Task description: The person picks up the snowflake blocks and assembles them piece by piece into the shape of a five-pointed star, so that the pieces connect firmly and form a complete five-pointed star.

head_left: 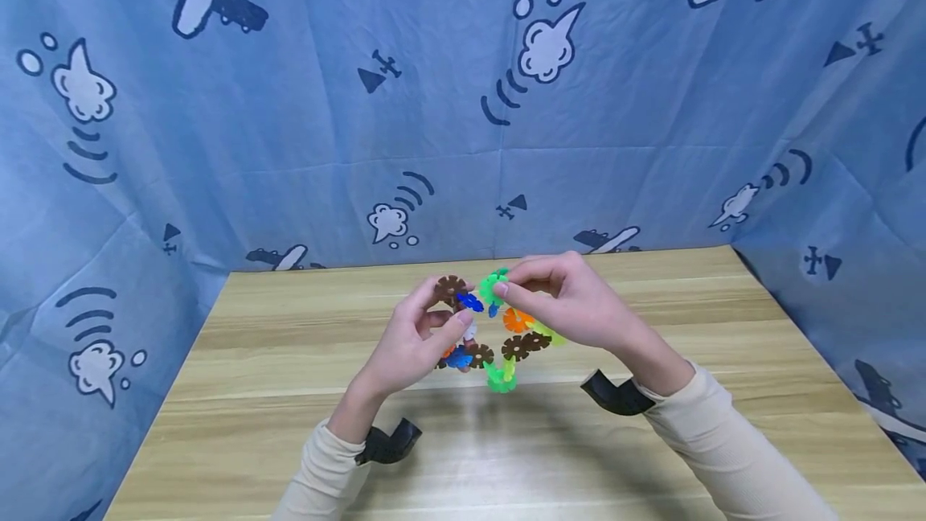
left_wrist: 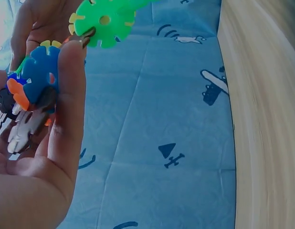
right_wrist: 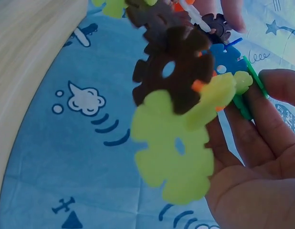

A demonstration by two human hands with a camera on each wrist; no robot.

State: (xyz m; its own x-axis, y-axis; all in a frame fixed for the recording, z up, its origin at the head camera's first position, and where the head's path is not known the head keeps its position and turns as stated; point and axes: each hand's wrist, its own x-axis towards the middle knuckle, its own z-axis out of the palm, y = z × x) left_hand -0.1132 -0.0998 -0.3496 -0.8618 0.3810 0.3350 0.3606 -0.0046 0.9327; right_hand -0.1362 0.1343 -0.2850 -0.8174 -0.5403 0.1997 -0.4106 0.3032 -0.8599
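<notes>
Both hands hold up a chain of interlocking plastic snowflake discs, bent into a rough loop over the table. My left hand point(head_left: 412, 348) grips its left side, near a brown disc point(head_left: 450, 288) and a dark blue disc point(head_left: 471, 301). With thumb and fingers, my right hand point(head_left: 571, 304) pinches a green disc point(head_left: 492, 289) at the top. An orange disc point(head_left: 517, 320) sits under that hand, and brown discs point(head_left: 515, 347) run below it. Lowest hangs another green disc point(head_left: 501, 380). In the right wrist view, a yellow-green disc point(right_wrist: 173, 152) slots into a brown disc point(right_wrist: 178, 71).
The wooden table point(head_left: 253, 392) lies beneath both hands. Blue cloth point(head_left: 434, 119) printed with planes and clouds hangs behind it and at the sides. A black band is on the left wrist point(head_left: 389, 442) and another black band point(head_left: 618, 395) on the right.
</notes>
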